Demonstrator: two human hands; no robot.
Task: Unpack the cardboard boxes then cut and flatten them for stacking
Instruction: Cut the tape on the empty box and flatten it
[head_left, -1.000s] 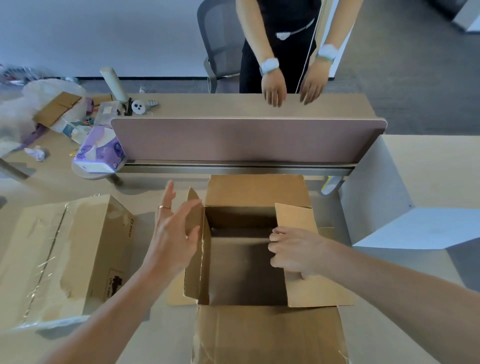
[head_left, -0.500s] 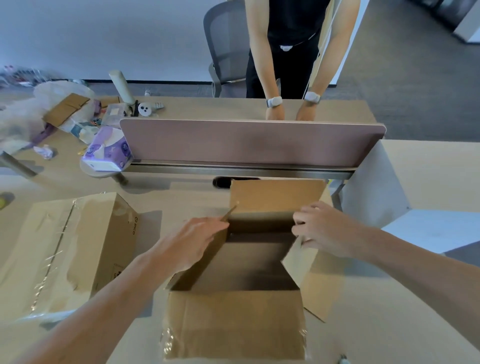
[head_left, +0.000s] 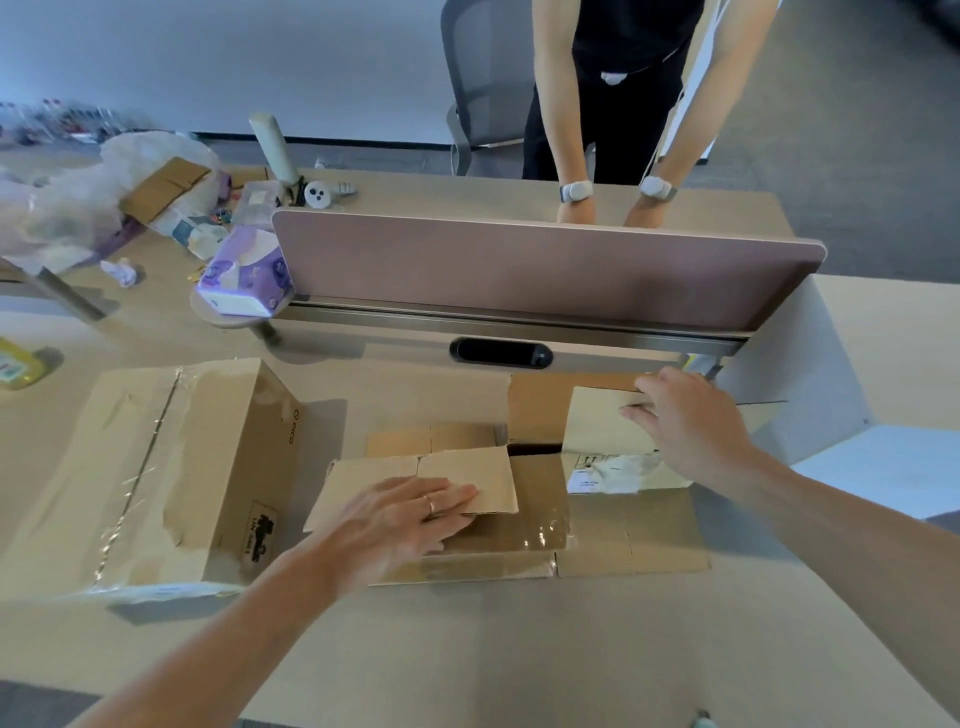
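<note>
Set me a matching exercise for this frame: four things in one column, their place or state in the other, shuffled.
1 left hand
2 right hand
3 taped cardboard box
4 tissue pack

A purple, beside the divider's left end
B flat on the left flap
C not flattened, left of the hands
D on the right flap

Pairs: 1-B, 2-D, 3-C, 4-A

One camera is sitting on the person's head. It is looking forward and down at the tabletop (head_left: 519, 649) from close above. Its wide view is reaching far to the pink divider (head_left: 519, 270) and the floor (head_left: 857, 130) beyond.
</note>
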